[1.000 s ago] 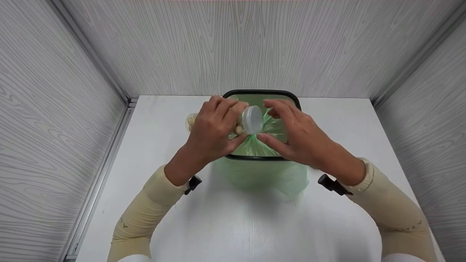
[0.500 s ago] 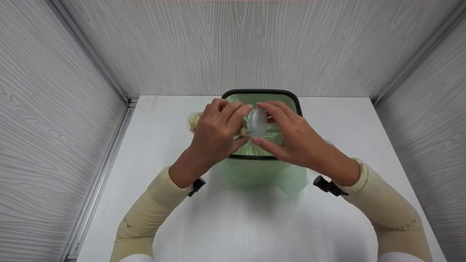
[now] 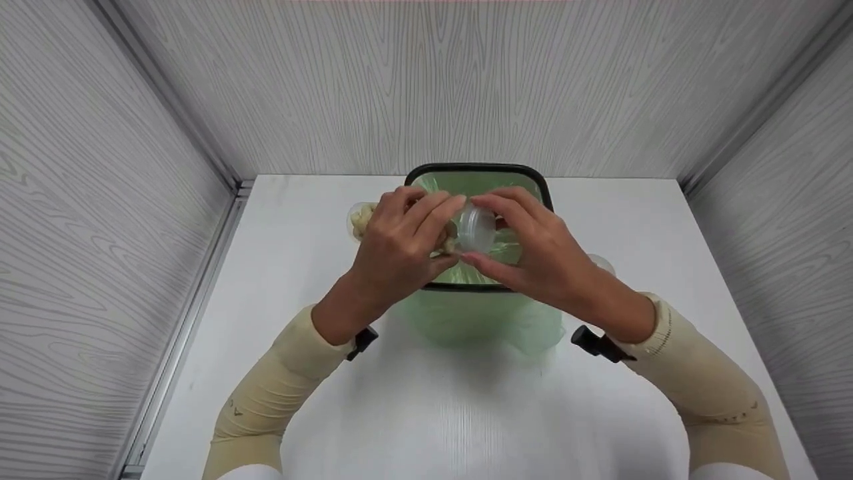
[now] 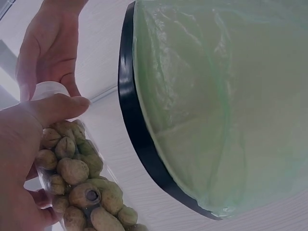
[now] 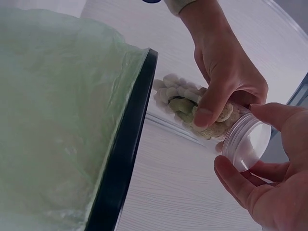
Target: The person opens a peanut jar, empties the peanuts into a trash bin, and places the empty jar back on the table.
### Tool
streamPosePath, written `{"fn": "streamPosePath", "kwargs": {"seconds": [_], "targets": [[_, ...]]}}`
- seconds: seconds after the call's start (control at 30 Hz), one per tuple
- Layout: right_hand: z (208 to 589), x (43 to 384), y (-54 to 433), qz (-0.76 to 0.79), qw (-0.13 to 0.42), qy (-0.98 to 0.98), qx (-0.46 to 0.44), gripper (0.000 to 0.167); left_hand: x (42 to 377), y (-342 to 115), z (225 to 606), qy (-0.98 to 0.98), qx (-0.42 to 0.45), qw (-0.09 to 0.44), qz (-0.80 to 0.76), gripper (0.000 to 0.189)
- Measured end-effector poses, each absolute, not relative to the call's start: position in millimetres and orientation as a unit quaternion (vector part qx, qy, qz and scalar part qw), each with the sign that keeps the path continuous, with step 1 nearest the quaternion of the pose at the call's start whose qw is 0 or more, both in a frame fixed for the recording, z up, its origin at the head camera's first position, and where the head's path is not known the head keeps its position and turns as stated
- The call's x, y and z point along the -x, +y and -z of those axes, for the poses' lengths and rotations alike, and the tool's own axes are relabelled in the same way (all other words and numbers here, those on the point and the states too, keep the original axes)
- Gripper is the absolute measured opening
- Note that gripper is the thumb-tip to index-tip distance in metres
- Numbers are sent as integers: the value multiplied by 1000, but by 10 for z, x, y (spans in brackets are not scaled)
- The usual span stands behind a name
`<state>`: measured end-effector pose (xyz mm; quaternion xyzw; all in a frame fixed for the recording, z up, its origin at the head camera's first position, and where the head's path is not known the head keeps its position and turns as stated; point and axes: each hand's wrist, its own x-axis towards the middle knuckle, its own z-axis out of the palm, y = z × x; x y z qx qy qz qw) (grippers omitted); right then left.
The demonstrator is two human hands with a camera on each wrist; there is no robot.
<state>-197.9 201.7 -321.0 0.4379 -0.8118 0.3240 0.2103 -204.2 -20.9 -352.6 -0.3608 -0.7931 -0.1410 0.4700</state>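
Note:
A clear plastic jar, filled with small rounded beige-brown pieces, lies on its side in the air above a bin. My left hand grips the jar round its body near the neck, its thumb across the side in the left wrist view. The translucent screw lid sits at the jar's right end. Around the lid's edge, my right hand pinches with thumb and fingers. The left palm side of the jar is hidden in the head view.
Beneath both hands stands the bin with a black rim, lined with a green plastic bag that hangs over its front. A clear round object shows partly behind the right forearm. Pale panels enclose the white table.
My right hand has closed in from beside the lid and now pinches its edge. The jar has shifted slightly right and toward me, still in my left hand.

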Motion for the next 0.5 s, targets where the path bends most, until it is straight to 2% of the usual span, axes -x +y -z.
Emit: {"fn": "streamPosePath", "kwargs": {"seconds": [0.2,0.5], "targets": [[3196,1963,2034,-345,216,-801,-439,60,2038,-222,3578,-776,376,477,173,60],[3222,1989,2044,-360,223,-785,-453,57,2018,-231,3537,-778,398,456,169,60]]}}
